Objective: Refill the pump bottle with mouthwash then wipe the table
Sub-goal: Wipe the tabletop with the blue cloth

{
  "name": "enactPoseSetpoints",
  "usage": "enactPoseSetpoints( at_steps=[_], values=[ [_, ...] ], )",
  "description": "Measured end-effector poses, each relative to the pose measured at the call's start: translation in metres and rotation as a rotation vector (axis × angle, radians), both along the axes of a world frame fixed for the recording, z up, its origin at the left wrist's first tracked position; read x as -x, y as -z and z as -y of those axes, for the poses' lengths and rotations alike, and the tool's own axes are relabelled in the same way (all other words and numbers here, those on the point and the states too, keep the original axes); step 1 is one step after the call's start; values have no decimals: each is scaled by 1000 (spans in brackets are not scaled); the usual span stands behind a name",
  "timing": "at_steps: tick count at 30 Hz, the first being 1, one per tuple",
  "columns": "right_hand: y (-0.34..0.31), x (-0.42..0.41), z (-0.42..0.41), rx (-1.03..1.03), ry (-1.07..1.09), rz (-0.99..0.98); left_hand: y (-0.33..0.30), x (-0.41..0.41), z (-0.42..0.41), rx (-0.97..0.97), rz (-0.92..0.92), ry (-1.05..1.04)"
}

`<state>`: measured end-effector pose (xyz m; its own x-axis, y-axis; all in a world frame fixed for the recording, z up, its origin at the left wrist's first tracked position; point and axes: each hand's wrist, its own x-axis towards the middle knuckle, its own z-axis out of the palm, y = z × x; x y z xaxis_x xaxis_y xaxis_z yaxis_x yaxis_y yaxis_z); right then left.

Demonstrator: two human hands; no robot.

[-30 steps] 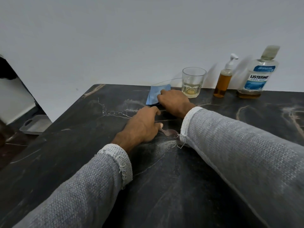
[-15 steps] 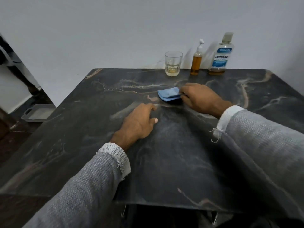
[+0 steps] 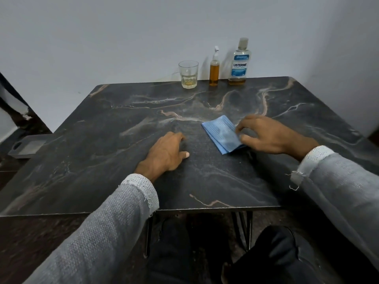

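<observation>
A folded blue cloth [image 3: 220, 134] lies flat on the dark marble table [image 3: 205, 181], right of the middle. My right hand [image 3: 268, 136] rests on the cloth's right edge, fingertips curled onto it. Palm down on the bare table, my left hand [image 3: 167, 153] lies left of the cloth and holds nothing. At the far edge by the wall stand the small pump bottle [image 3: 214, 68] with amber liquid and a nearly drained Listerine mouthwash bottle [image 3: 239, 62] with its cap on.
A glass tumbler [image 3: 188, 74] with a little yellowish liquid stands left of the pump bottle. A grey tray [image 3: 27, 146] lies on the floor at the left. The table's near edge runs just past my wrists; my legs show below it.
The view has pulled back from the table. My right hand has dragged the blue cloth from the far side towards me and to the right. My left hand stays flat.
</observation>
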<state>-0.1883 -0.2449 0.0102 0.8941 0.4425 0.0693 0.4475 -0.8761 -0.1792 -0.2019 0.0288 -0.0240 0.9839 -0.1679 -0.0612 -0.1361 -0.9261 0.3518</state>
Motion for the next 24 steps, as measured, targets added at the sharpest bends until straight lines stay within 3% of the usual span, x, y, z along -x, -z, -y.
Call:
enactPoseSetpoints(
  at_steps=[5,11,17,21,24],
  values=[
    [30,-15,-42,-120,143,66,-6,-5,2,-71,-42,22],
    [62,-28,-75,21,194,-26,-18,-16,8,-151,-105,47],
    [67,1,-42,51,77,80,-25,-27,15,-180,-171,92],
    [65,-3,7,79,235,193,-27,-37,13,-188,-208,149],
    [68,-27,40,49,401,124,-26,-43,12,-159,-235,208]
  ],
)
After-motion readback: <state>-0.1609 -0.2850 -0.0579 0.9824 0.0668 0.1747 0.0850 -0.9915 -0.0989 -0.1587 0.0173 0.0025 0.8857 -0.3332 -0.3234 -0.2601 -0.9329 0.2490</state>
